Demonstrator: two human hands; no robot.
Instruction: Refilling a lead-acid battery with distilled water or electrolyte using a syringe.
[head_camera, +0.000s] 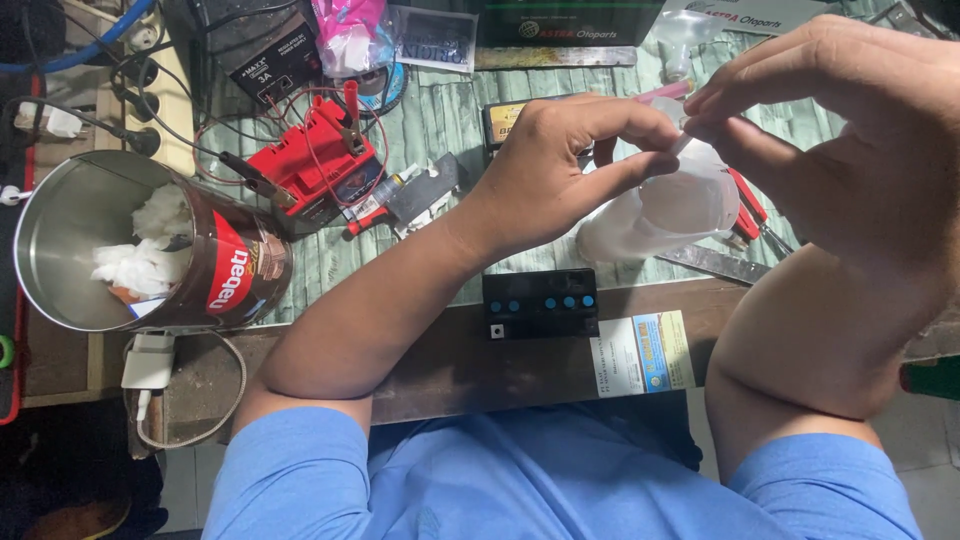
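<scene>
My left hand (565, 165) grips the neck of a clear plastic squeeze bottle (665, 210) that lies tilted above the workbench. My right hand (840, 130) pinches the bottle's small nozzle tip with thumb and forefinger, close to the camera. Right below the bottle sits a small black battery (540, 302) with a row of blue-capped fill holes on its top, near the bench's front edge. Both forearms rest on or over the bench edge.
A metal tin (150, 245) stuffed with white tissue lies on its side at left. A red battery charger (315, 165) with clip leads stands behind it. Red-handled pliers (750, 215) and a metal ruler (715, 262) lie right of the bottle. Boxes and packets line the back.
</scene>
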